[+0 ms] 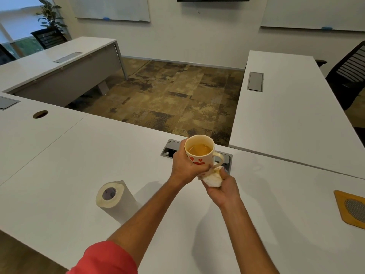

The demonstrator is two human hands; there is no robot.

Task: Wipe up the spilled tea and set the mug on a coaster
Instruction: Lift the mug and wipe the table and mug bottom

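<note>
Heart-print mug [199, 153] w/ tea is held above white desk [79, 165] by left hand [184, 166], clamped round it; stained tissue wad [212, 179] is pressed under its base by right hand [222, 189]. Coaster [350, 208] lies well apart at right; paper roll [113, 196] near at left.

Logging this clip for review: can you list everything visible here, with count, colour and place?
mug: 1, cream with red hearts, tea inside, held above the table
paper wad: 1, white, tea-stained, pressed under the mug
paper roll: 1, white, lying on near table, left
coaster: 1, yellow-brown with grey centre, near table, far right, cut by the frame
tables: 3 or more, white, in a U
cable hatch: 1, grey, open, behind the mug
whiteboards: 2, white, back wall
chairs: at least 2, black
plant: 1, green, far left corner
left hand: grip around the mug; red sleeve
right hand: holds the wad
</note>
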